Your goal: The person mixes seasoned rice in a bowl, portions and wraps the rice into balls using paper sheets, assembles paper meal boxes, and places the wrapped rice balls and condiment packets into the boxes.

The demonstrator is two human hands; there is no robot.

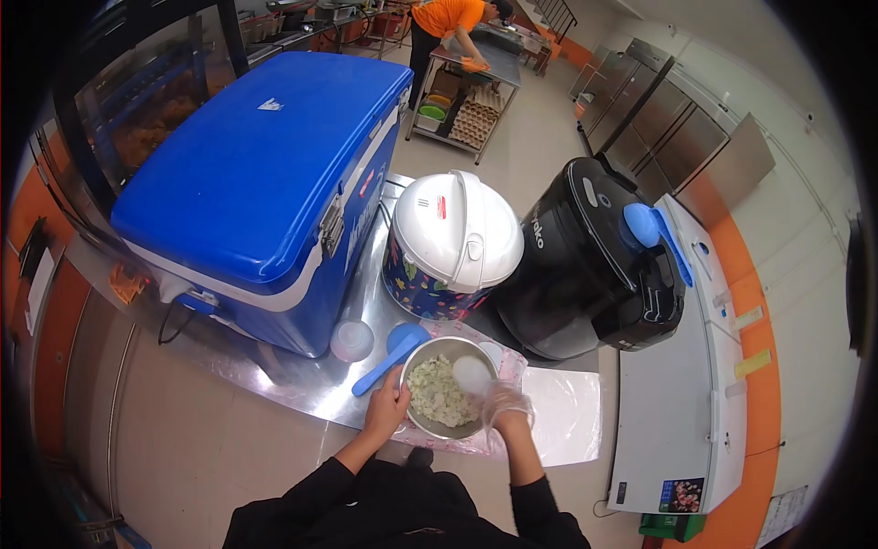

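Observation:
My left hand (389, 408) grips the left rim of a round metal bowl (423, 351). Inside lies a pale, chopped mixture (439, 393) with green bits. My right hand (508, 405), in a clear plastic glove, is closed at the bowl's right side on a white rounded scoop (471, 374), whose head is over the mixture; its handle is hidden in the glove. Beside the bowl's upper left lies a blue rice paddle (377, 368) near a blue round piece (407, 336). A small translucent cup (352, 341) stands farther left.
A large blue cooler box (256, 165), a white-lidded rice cooker (448, 238) and a black cooker (576, 265) with a blue ladle (643, 225) on top crowd the metal table (274, 375). Plastic sheets (567, 412) lie right. A person in orange (448, 18) stands at a far table.

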